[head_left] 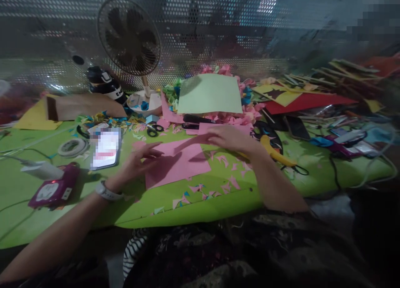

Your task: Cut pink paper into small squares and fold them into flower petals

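Observation:
A pink sheet of paper [175, 163] lies on the green table [93, 204] in front of me, partly folded over. My left hand [137, 163] rests at its left edge, fingers stretched toward the paper, a watch on the wrist. My right hand [228, 137] lies flat on the paper's upper right corner, fingers extended along the fold. Small pink and blue paper scraps [203, 190] are scattered below and to the right of the sheet.
A phone [105, 148], a tape roll [73, 147] and a purple device [53, 191] lie at left. Behind stand a fan [128, 38], a light green sheet [210, 94], black scissors [155, 129], pink paper flowers [240, 117] and stacked coloured paper [306, 98]. A yellow-handled tool [275, 152] lies right.

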A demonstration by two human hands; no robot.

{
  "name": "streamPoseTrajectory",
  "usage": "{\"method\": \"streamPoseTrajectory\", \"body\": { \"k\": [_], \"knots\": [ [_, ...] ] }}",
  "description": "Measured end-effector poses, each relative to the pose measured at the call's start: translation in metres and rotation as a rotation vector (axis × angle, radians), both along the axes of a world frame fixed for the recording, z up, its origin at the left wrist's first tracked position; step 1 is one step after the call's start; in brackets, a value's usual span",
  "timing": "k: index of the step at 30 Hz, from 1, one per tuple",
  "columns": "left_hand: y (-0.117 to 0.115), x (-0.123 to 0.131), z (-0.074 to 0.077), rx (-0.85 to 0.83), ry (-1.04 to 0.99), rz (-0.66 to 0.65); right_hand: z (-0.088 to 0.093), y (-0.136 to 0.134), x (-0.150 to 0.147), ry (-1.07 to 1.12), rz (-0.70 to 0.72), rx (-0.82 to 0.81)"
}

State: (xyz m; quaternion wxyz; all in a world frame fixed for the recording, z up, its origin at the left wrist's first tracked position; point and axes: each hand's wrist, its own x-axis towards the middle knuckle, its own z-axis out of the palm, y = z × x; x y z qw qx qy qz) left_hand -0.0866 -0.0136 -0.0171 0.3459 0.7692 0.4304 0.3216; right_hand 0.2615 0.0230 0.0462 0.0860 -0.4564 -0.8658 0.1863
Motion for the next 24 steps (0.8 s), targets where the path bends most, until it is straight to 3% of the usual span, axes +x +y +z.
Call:
{"method": "streamPoseTrajectory", "body": {
  "k": [4,8,12,16,20,24],
  "knots": [
    [0.003,-0.006,0.005,-0.015,-0.021,0.071,-0.002,0.030,0.056,-0.223,-0.079,0.206],
    [0.008,-0.010,0.003,-0.022,-0.015,0.120,-0.027,0.051,0.067,-0.277,-0.154,0.294],
    [0.010,-0.013,-0.001,-0.014,-0.001,0.148,-0.030,0.049,0.057,-0.291,-0.251,0.275],
    [0.010,-0.014,-0.002,-0.003,-0.012,0.130,-0.001,0.025,0.045,-0.060,-0.370,0.295],
    [0.009,-0.013,-0.002,0.020,0.001,0.097,0.019,-0.007,0.010,0.102,-0.236,0.255],
    [0.000,-0.003,-0.001,0.221,0.090,0.082,0.004,-0.031,-0.037,-0.018,-0.003,0.117]
  ]
}}
